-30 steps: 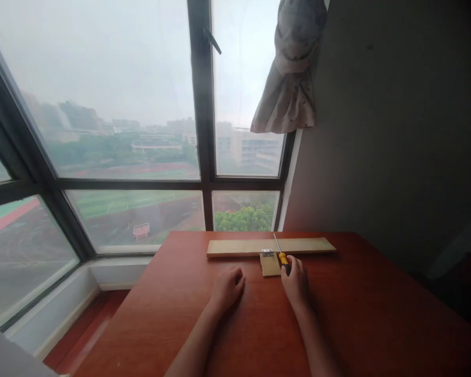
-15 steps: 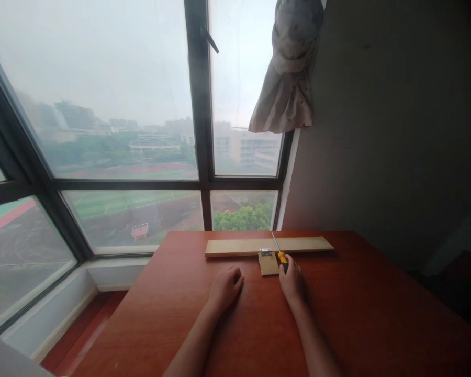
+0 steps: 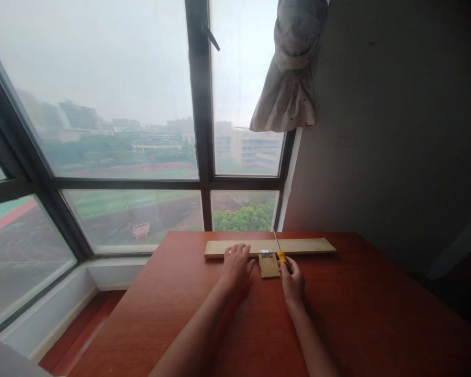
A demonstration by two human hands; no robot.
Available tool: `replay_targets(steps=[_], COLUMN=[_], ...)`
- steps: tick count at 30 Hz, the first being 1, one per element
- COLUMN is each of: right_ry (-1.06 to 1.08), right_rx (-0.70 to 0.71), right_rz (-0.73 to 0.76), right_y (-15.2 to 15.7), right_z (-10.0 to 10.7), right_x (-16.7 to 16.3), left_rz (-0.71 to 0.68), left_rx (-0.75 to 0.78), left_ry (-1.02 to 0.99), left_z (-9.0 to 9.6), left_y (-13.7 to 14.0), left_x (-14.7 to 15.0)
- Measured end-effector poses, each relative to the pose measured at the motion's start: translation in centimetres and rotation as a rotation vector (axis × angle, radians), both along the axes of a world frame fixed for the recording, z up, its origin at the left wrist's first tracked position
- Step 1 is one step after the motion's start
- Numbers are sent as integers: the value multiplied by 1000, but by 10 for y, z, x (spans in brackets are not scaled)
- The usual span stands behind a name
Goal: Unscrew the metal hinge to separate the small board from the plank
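Observation:
My right hand (image 3: 293,280) is closed around the yellow and black handle of a screwdriver (image 3: 281,257), whose thin metal shaft points up and away over a long wooden board (image 3: 306,244). My left hand (image 3: 237,263) has its fingers spread, with the fingertips over the board's near edge left of its middle. A silver metal hinge (image 3: 266,253) lies where the board meets a small, roughly square wooden piece (image 3: 269,267). That small piece sits between my two hands, close to the right one.
The boards lie on a reddish-brown table (image 3: 255,330). Behind it stands a dark-framed window (image 3: 206,182). A knotted curtain (image 3: 290,84) hangs at the upper right beside a grey wall (image 3: 377,157).
My left hand has moved forward and right from the tabletop onto the board, and its curled fingers have opened out. My right hand still holds the screwdriver, nearly in the same place.

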State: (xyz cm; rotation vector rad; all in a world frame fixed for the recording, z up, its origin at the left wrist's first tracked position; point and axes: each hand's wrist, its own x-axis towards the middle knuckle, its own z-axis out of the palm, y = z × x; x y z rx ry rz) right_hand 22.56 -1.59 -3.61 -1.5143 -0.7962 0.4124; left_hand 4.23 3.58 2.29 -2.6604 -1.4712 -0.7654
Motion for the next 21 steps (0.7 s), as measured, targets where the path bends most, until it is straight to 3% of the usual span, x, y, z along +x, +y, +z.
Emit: replay_targets(steps=[8, 21], right_ry=[107, 155], right_rx=[32, 82], right_rz=[23, 31], right_y=[2, -1], right_z=[2, 7], right_x=[-3, -9], left_rz=[-21, 36], left_rx=[-82, -102], left_ry=[167, 298], left_z=[-11, -10], left_y=[44, 37], left_x=[8, 6])
